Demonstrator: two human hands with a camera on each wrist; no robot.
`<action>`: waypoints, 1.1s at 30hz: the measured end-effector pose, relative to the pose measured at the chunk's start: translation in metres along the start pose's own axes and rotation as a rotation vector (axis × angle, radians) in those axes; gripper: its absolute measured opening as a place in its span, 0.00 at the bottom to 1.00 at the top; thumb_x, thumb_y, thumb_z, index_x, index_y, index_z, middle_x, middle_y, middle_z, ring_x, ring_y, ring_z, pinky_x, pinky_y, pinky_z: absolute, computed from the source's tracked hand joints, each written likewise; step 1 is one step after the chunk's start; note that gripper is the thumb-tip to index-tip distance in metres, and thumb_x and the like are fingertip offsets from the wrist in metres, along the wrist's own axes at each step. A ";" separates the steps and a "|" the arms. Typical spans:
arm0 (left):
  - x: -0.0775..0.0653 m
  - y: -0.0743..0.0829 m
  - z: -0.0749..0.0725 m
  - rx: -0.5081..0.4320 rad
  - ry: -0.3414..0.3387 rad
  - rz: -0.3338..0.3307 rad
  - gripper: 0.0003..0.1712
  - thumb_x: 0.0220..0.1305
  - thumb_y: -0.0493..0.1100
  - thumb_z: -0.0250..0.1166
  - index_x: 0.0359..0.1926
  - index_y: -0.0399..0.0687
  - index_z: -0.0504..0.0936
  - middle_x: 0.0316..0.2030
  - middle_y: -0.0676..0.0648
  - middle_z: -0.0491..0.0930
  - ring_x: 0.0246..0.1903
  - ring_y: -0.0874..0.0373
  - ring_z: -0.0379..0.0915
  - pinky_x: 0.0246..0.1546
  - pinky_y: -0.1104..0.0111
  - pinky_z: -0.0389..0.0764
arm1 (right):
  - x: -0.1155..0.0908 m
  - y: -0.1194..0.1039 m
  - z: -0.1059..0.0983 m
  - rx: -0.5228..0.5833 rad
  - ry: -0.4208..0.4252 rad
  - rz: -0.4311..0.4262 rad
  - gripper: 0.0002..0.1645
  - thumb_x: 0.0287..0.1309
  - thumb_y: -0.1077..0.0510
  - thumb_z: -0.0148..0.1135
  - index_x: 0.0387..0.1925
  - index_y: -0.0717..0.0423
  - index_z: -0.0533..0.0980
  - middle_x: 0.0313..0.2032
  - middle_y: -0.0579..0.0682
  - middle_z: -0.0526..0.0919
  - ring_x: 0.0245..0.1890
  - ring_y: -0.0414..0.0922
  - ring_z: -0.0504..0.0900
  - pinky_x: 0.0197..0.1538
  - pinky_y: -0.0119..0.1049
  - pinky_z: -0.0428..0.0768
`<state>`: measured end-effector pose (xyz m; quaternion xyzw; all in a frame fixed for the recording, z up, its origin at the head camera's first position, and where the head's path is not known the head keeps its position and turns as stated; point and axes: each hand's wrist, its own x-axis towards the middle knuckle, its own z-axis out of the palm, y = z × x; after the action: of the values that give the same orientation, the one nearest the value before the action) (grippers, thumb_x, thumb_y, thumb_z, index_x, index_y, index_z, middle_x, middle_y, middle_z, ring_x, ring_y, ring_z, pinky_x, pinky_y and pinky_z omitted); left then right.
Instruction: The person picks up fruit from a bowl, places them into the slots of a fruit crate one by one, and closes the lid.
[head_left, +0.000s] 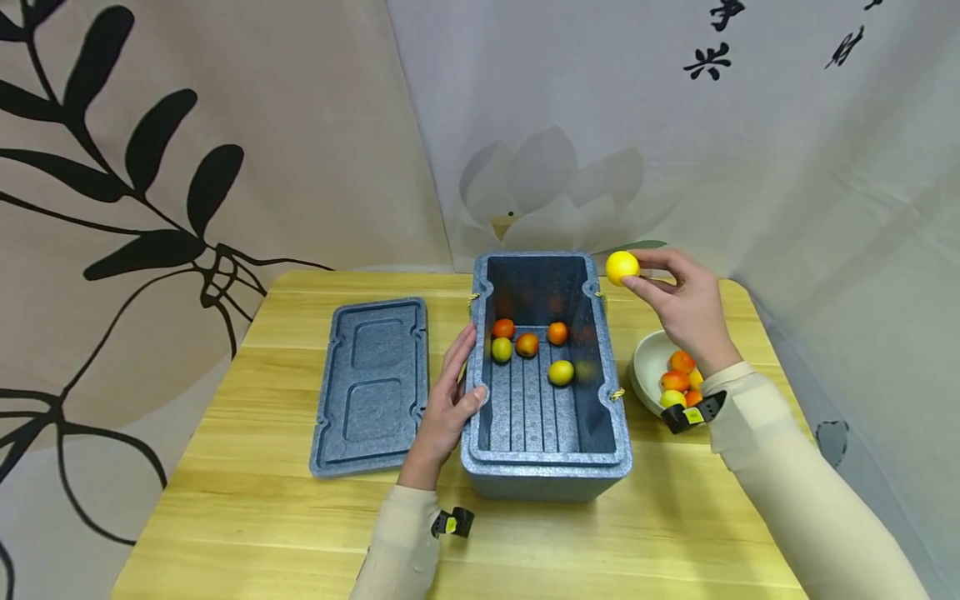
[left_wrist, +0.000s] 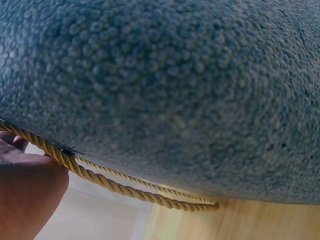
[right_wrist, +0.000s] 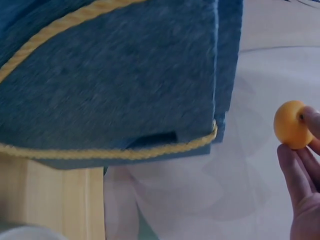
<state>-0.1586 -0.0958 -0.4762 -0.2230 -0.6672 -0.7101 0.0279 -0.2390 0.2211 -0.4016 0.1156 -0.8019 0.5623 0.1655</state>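
Note:
In the head view my right hand pinches a small, round yellow fruit between thumb and fingers, above the far right corner of a grey-blue foam box. The right wrist view shows this fruit at the fingertips, with a small dark spot on it. My left hand rests along the box's left wall, fingers straight on the outside and thumb on the rim. Inside the box lie several fruits, among them an orange one and a yellow-green one. In the left wrist view, a twisted yellow rope passes near the hand.
A pale bowl of several orange and yellow fruits stands right of the box, partly hidden by my right wrist. The box's lid lies on the wooden table to the left. Printed cloth hangs behind the table.

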 end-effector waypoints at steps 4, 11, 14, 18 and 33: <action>0.001 0.014 0.004 -0.010 0.000 0.002 0.41 0.62 0.33 0.53 0.74 0.30 0.50 0.75 0.37 0.43 0.74 0.47 0.37 0.66 0.39 0.38 | 0.007 -0.005 0.007 0.053 -0.030 -0.023 0.22 0.57 0.64 0.68 0.55 0.62 0.79 0.51 0.55 0.79 0.49 0.43 0.80 0.49 0.30 0.78; 0.002 0.008 0.002 0.002 0.011 -0.010 0.41 0.62 0.32 0.52 0.75 0.33 0.50 0.76 0.40 0.43 0.74 0.50 0.38 0.67 0.40 0.39 | 0.020 -0.005 0.021 0.051 -0.091 -0.004 0.22 0.59 0.61 0.68 0.56 0.59 0.80 0.52 0.53 0.79 0.51 0.45 0.81 0.49 0.32 0.79; 0.000 -0.006 -0.002 0.000 0.024 0.003 0.42 0.62 0.33 0.53 0.76 0.39 0.51 0.76 0.44 0.44 0.74 0.50 0.37 0.67 0.40 0.38 | 0.024 -0.003 0.029 0.061 -0.135 0.014 0.22 0.59 0.59 0.68 0.56 0.58 0.79 0.52 0.52 0.79 0.52 0.47 0.80 0.49 0.34 0.79; -0.001 -0.017 -0.003 -0.013 0.006 0.015 0.42 0.63 0.36 0.55 0.77 0.45 0.51 0.77 0.48 0.43 0.74 0.52 0.36 0.68 0.43 0.38 | 0.025 -0.003 0.033 0.056 -0.160 0.048 0.22 0.59 0.59 0.68 0.56 0.57 0.79 0.52 0.51 0.79 0.50 0.48 0.82 0.48 0.34 0.80; -0.002 -0.022 -0.003 -0.016 0.005 0.044 0.41 0.64 0.40 0.55 0.77 0.46 0.53 0.76 0.49 0.45 0.74 0.53 0.38 0.67 0.41 0.37 | 0.032 0.000 0.051 -0.008 -0.301 0.091 0.22 0.61 0.67 0.64 0.57 0.63 0.74 0.52 0.56 0.74 0.54 0.54 0.78 0.56 0.39 0.76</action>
<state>-0.1651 -0.0972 -0.4975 -0.2361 -0.6562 -0.7153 0.0436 -0.2755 0.1734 -0.4044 0.1616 -0.8242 0.5424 0.0183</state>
